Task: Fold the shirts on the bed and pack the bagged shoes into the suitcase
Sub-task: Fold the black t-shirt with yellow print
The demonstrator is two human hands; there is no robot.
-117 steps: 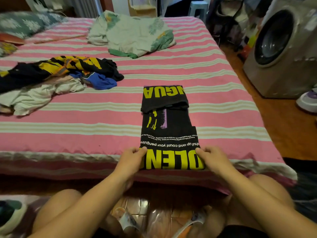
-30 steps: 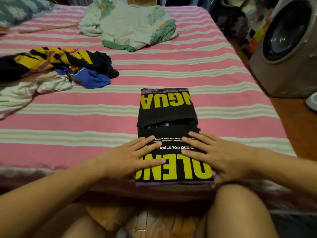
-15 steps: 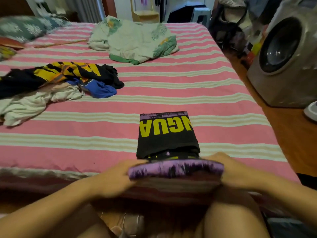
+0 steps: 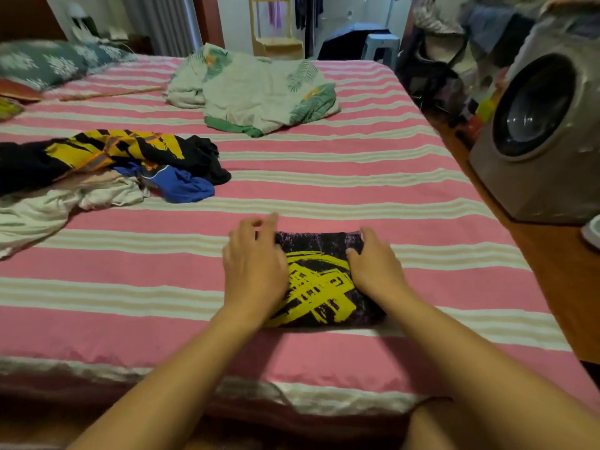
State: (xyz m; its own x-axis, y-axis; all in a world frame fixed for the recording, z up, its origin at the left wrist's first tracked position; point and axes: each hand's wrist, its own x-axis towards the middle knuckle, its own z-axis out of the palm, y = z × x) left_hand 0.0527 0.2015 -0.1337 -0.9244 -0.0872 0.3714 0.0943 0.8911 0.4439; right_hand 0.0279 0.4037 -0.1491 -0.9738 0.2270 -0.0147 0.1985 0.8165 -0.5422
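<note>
black graphic shirt [image 4: 319, 280] lay folded near the bed's [image 4: 357, 196] front edge. left hand [image 4: 251, 267] and right hand [image 4: 373, 264] rested on it, fingers released. best to press flat and square the edges.

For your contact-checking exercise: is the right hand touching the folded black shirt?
Touching. In the head view the right hand lies on the right side of the folded black shirt, its fingers overlapping the cloth with no gap showing between them.
</note>
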